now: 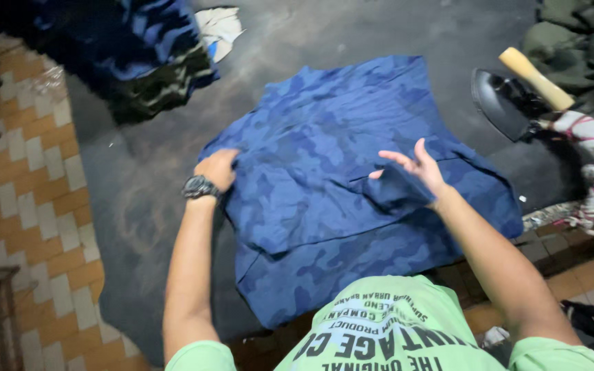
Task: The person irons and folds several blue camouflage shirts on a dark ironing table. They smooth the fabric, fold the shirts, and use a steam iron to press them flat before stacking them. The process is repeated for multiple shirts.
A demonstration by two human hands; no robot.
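One blue camouflage garment [352, 185] lies spread flat at the middle of the dark padded surface [139, 206], its lower hem reaching the near edge. One flat iron [507, 103] with a pale wooden handle [536, 79] rests near the right edge, well apart from both hands. One heap of folded clothes [139, 55], blue and green, sits at the far left corner; one further olive heap [579, 38] lies at the far right corner. Two hands are in view. The left hand [216, 169], with one wristwatch [199, 187] on its wrist, rests on the garment's left edge, fingers curled onto the cloth; whether they pinch it cannot be told. The right hand [417, 167] is above the garment's right part, fingers spread open, with a fold of cloth beneath the palm.
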